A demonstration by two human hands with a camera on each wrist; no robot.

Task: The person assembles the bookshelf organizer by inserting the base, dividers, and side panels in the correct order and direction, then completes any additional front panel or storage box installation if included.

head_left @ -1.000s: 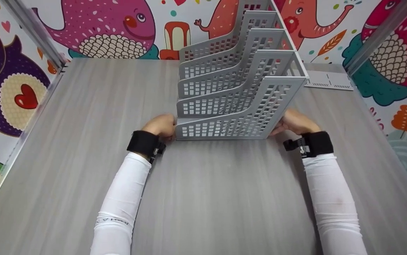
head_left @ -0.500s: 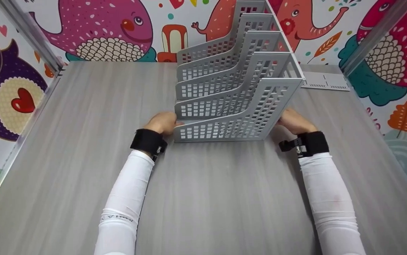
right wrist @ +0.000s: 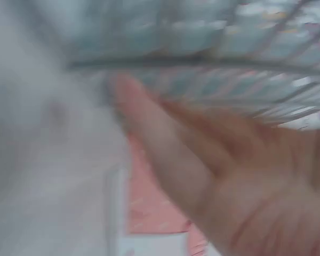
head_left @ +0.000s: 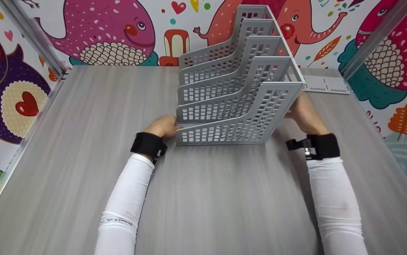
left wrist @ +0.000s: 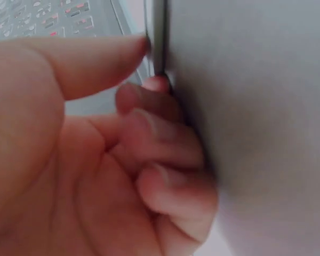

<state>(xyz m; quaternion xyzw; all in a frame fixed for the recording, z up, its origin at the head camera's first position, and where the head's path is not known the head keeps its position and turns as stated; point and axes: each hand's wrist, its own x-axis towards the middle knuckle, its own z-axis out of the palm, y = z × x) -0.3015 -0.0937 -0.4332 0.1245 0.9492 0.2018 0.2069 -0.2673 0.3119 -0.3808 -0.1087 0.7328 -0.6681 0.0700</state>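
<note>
A grey plastic magazine file rack (head_left: 221, 132) with several perforated dividers stands upright on the table, its low side toward the left. At the rack's low left side, near the front, is my left hand (head_left: 161, 126). The left wrist view shows its thumb (left wrist: 106, 58) and index finger pinching the rack's bottom edge, the other fingers curled beside the tabletop. My right hand (head_left: 306, 115) is by the tall right side, its fingertips hidden behind the rack in the head view. In the blurred right wrist view, that hand's thumb (right wrist: 165, 144) is stretched out close to the rack's slats (right wrist: 202, 64).
A flat light-grey slotted panel (head_left: 325, 85) lies at the table's back right. Printed cartoon walls (head_left: 118, 32) bound the wood-grain table (head_left: 203, 198) at the back and sides, with metal posts (head_left: 35, 39) in the corners.
My right hand has moved back along the rack's right side, away from its front corner. The left hand has shifted slightly at the lower left edge. The rack stays about where it was.
</note>
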